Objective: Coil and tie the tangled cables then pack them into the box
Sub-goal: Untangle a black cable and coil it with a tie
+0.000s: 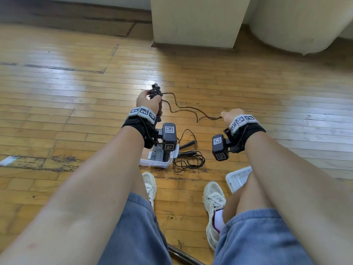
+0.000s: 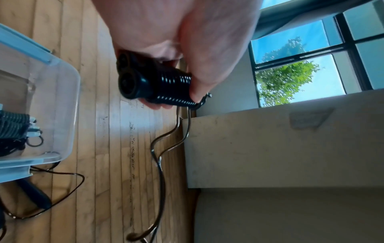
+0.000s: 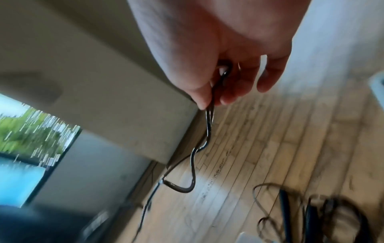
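My left hand (image 1: 146,98) (image 2: 187,69) grips a tightly wound black coil (image 2: 166,85) (image 1: 155,91) with two round handle ends showing, held above the wooden floor. From the coil a doubled black cable (image 1: 183,109) (image 2: 160,157) runs to my right hand (image 1: 229,115) (image 3: 212,98), which pinches the cable's folded end (image 3: 209,118) between thumb and fingers. A clear plastic box (image 1: 166,163) (image 2: 58,92) stands on the floor below my left wrist and holds several coiled bundles (image 1: 158,153) (image 2: 14,125). The right wrist view is blurred.
A loose thin black cable with dark handles (image 1: 189,155) (image 2: 35,195) lies tangled right of the box. A white lid (image 1: 238,176) lies by my right shoe (image 1: 214,197). A cream pillar (image 1: 196,20) and a window (image 2: 301,57) lie ahead.
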Available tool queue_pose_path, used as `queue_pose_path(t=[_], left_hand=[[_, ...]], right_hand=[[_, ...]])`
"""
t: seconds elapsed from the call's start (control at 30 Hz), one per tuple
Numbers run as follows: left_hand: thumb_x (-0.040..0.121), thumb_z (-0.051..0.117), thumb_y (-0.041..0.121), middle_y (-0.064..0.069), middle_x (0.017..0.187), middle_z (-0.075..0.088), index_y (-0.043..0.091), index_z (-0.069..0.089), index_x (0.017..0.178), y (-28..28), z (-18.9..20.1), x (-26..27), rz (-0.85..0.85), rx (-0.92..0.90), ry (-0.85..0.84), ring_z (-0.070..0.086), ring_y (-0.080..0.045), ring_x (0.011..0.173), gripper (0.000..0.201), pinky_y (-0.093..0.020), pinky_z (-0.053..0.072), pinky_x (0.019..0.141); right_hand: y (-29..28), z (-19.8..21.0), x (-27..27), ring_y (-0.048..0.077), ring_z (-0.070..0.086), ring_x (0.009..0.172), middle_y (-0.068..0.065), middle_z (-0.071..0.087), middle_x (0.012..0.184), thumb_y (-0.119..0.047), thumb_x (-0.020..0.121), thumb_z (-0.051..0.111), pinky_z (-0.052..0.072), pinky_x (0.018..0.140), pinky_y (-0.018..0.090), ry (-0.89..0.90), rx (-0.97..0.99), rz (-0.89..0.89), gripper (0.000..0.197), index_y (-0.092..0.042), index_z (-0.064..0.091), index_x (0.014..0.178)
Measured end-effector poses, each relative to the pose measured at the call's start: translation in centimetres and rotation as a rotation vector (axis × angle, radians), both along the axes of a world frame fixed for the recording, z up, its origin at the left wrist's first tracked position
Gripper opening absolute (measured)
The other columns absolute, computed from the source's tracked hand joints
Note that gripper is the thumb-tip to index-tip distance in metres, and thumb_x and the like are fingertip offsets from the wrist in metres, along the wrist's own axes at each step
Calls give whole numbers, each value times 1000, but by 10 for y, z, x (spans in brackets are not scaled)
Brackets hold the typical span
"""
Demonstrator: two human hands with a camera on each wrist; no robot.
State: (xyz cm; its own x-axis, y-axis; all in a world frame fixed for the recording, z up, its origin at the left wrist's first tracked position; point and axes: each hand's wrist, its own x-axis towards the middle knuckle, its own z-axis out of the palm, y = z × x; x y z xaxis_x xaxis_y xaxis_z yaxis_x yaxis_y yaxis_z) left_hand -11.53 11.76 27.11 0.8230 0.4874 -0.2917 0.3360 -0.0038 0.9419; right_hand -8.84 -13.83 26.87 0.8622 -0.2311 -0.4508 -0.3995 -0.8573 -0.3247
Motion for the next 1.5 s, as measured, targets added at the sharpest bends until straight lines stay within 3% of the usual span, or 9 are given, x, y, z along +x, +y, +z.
queue_pose_path(t=[0.2,0.4,0.53,0.73,0.9,1.03,1.3,1.4,1.5], left_hand=[[96,59,8,-13,95,67,12,61,119,-20,14,-9,-352,5,-96,67,-27,81,24,-53,60,80],[96,61,10,-13,98,71,13,62,123,-34,19,-13,-508,-19,-152,71,-24,80,28,-36,56,62],[96,62,10,-14,107,69,16,62,124,-30,24,-15,-508,-99,-115,69,-28,84,28,-40,57,69],[95,64,11,-10,105,70,12,59,134,-24,23,-15,-504,-100,-65,68,-28,84,39,-44,57,78],[95,64,10,-17,107,72,9,58,135,-31,18,-14,-488,-75,-76,69,-38,87,40,-47,56,77],[94,64,9,-18,105,72,11,59,133,-35,16,-11,-446,-88,-93,73,-29,87,39,-45,60,77],[93,65,15,-4,109,69,15,59,134,-37,10,-8,-443,339,-138,70,-26,92,42,-43,61,78],[95,63,19,-2,124,65,19,56,137,-41,3,-7,-506,560,-125,61,-20,112,43,-30,47,96],[98,59,22,-3,131,63,20,50,142,-40,0,-6,-586,665,-82,57,-21,117,45,-25,40,93]], right_hand=[[27,-4,4,25,62,92,8,66,106,-24,98,54,55,78,36,-91,-102,193,26,-5,63,114],[64,16,5,11,50,126,-1,53,142,-27,71,74,36,112,40,-201,826,300,77,-21,45,142],[66,15,3,14,44,134,-1,50,144,-39,65,85,28,117,46,-193,802,392,93,-21,42,145],[61,13,1,7,43,130,-4,46,149,-59,62,75,27,107,31,-193,668,543,98,-22,41,147],[60,14,3,17,68,105,4,71,114,-14,82,77,53,95,30,-137,751,469,48,-10,58,125],[63,14,-1,14,65,71,3,69,87,-13,98,59,52,77,29,-90,612,492,9,-10,63,104],[61,3,4,13,52,62,2,55,72,-4,104,45,54,76,36,10,833,243,22,-7,65,98],[67,3,0,11,57,61,3,60,77,0,103,45,57,78,37,15,874,99,23,-6,68,101],[68,2,2,9,52,58,2,64,80,-4,101,52,53,74,34,15,825,87,21,-11,71,97]])
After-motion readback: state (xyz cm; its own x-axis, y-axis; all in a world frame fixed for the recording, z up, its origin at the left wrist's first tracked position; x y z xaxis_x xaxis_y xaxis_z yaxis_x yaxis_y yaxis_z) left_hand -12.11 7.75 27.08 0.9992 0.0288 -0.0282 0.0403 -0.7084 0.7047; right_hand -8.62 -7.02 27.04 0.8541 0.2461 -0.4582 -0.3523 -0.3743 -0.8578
